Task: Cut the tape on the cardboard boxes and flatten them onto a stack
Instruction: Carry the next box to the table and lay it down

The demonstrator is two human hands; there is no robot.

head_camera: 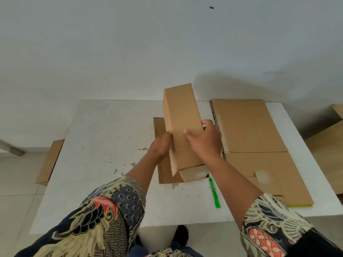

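Your right hand has its grip clamped over the top face and right edge of the cardboard box; your left hand pinches its left side. The box runs lengthwise away from you, far end tilted up, near end on a flat cardboard piece. The flattened stack lies just right, nearer your right hand. A green cutter rests on the white counter, near a white wall.
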